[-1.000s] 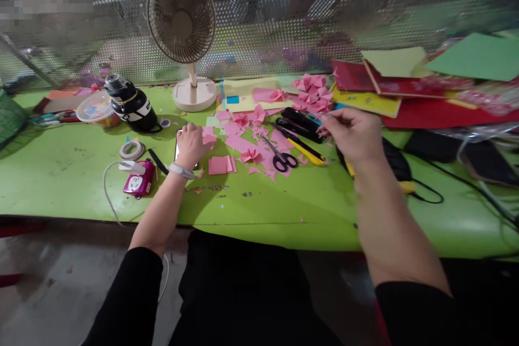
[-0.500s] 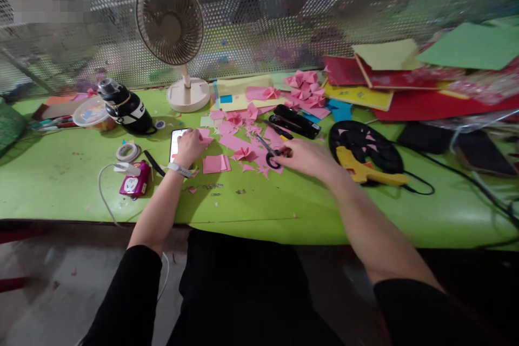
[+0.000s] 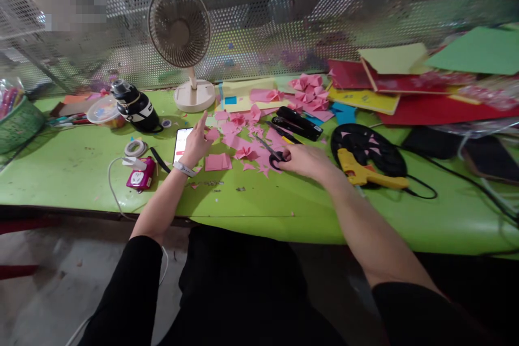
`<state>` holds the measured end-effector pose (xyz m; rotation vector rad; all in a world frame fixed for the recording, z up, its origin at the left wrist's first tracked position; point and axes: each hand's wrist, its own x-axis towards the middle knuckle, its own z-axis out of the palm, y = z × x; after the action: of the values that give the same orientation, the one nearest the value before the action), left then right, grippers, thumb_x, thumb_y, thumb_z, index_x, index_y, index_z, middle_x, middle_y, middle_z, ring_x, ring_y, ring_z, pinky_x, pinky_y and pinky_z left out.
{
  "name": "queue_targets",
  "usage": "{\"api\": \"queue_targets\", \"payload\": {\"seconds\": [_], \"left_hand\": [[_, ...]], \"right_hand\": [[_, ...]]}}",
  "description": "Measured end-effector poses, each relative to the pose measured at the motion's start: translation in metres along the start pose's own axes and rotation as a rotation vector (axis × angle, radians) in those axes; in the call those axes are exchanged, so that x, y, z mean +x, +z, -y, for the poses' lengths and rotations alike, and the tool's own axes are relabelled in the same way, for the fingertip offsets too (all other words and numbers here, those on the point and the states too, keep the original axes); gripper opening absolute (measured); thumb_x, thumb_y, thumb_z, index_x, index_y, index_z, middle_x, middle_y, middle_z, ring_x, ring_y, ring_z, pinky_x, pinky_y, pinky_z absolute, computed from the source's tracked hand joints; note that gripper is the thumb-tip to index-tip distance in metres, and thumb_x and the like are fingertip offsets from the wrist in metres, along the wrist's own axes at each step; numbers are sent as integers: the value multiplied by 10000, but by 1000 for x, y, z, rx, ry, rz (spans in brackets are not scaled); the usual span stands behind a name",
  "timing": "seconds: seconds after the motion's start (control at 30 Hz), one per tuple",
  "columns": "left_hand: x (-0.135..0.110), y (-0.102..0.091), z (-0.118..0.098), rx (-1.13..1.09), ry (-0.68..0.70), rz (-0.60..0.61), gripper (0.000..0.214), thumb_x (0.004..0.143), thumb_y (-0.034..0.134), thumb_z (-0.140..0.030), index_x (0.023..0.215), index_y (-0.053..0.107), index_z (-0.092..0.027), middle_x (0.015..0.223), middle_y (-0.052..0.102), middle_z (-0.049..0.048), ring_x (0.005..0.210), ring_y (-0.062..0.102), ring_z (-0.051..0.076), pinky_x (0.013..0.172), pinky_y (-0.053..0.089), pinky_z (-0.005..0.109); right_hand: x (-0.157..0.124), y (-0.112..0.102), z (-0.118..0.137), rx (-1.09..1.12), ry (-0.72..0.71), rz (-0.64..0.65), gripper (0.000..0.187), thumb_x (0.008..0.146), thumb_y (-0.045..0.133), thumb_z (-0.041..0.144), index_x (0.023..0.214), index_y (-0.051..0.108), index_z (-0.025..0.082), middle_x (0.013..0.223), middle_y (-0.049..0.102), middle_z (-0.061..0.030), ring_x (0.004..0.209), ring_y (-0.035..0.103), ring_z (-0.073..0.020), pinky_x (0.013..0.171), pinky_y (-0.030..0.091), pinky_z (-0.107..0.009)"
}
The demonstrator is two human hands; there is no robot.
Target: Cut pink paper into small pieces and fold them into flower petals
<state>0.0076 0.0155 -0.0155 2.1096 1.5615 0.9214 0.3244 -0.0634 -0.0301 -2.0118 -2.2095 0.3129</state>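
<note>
Here my right hand point(image 3: 307, 160) lies flat on the green table point(image 3: 73, 167), fingers curled over the black handles of the scissors point(image 3: 272, 153); whether they are through the loops I cannot tell. The blades lie shut and point to the far left, across the pink paper scraps point(image 3: 243, 138), so the tool sits right at the middle of the cutting mess, within easy reach. My left hand point(image 3: 197, 143) rests its heel on the phone point(image 3: 181, 144), left of the scraps, with the fingers spread and the forefinger raised; it grips nothing. A small pink folded square point(image 3: 218, 161) lies just right of that hand, near me. The yellow glue gun point(image 3: 363, 173) is parked on a black round mat point(image 3: 367, 151) to the right, probably to keep its tip off the table, cord trailing right. A black stapler point(image 3: 298, 121) lies just beyond the scissors. Finished pink folded pieces point(image 3: 310, 92) are piled at the far side, apart from the offcuts. A desk fan point(image 3: 182, 43) stands far left of them, beside a black bottle point(image 3: 135, 108).
</note>
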Motion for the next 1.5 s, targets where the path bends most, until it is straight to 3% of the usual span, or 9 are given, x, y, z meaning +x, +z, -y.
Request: {"api": "queue_targets", "payload": {"seconds": [0.27, 0.4, 0.57, 0.73, 0.87, 1.07, 1.17, 1.33, 1.5], "left_hand": [[-2, -4, -4, -394, -82, -164, 819, 694, 777, -131, 1441, 469, -264, 1222, 671, 125, 726, 634, 123, 636, 500, 241], [-2, 1, -3, -780, -198, -71, 688, 685, 829, -222, 1320, 563, -209, 949, 722, 56, 759, 679, 114, 643, 506, 206], [-5, 7, -4, -1109, -361, 66, 326, 671, 858, -286, 899, 657, -167, 879, 726, 29, 793, 698, 89, 694, 531, 182], [-12, 6, -18, -1156, -437, 93, 353, 672, 863, -315, 802, 561, -187, 926, 736, 37, 834, 729, 128, 593, 502, 163], [-16, 8, -25, -1103, -416, 110, 396, 668, 869, -353, 826, 546, -187, 833, 712, 1, 661, 688, 76, 447, 354, 125], [-27, 18, -35, -1218, -404, 141, 392, 697, 860, -304, 815, 507, -180, 969, 741, 63, 923, 731, 148, 648, 518, 180], [-32, 20, -41, -1247, -437, 202, 374, 716, 852, -357, 854, 555, -175, 1002, 739, 71, 863, 737, 145, 572, 500, 172], [-37, 22, -49, -1199, -423, 233, 365, 722, 852, -362, 853, 578, -160, 756, 703, 7, 611, 670, 69, 470, 430, 140], [-44, 24, -58, -1306, -359, 261, 407, 722, 855, -335, 936, 557, -157, 886, 744, 47, 766, 733, 124, 599, 527, 180]], "right_hand": [[-2, -14, 1, 40, 14, 92, 254, 714, 694, 480, 692, 609, 241, 646, 651, -14, 565, 559, -187, 513, 330, -283], [-2, -15, 1, 50, 29, 121, 266, 705, 695, 479, 653, 596, 238, 616, 633, -17, 548, 557, -190, 493, 326, -289], [0, -13, -8, 167, 45, 192, 228, 720, 682, 429, 631, 601, 236, 592, 650, -9, 552, 603, -191, 483, 368, -286], [2, -10, -27, 507, 173, 223, 144, 682, 737, 314, 721, 634, 221, 606, 686, -12, 531, 660, -190, 493, 486, -282], [-1, -17, -28, 923, 198, 189, 224, 640, 789, 266, 769, 619, 196, 622, 689, -30, 476, 648, -172, 446, 516, -270], [-9, -15, 14, 1431, 138, 203, 411, 587, 895, 367, 871, 650, 201, 769, 722, -26, 540, 648, -133, 514, 570, -268], [-13, -4, 30, 1465, 75, 231, 405, 612, 900, 422, 853, 658, 203, 714, 684, 6, 511, 607, -106, 477, 526, -236], [-20, 5, 41, 1430, -3, 306, 406, 656, 877, 462, 868, 665, 189, 756, 678, -9, 563, 604, -103, 489, 516, -229], [-29, 3, 51, 1361, 26, 315, 480, 618, 893, 481, 916, 657, 188, 777, 653, -6, 600, 584, -102, 512, 521, -237]]}}
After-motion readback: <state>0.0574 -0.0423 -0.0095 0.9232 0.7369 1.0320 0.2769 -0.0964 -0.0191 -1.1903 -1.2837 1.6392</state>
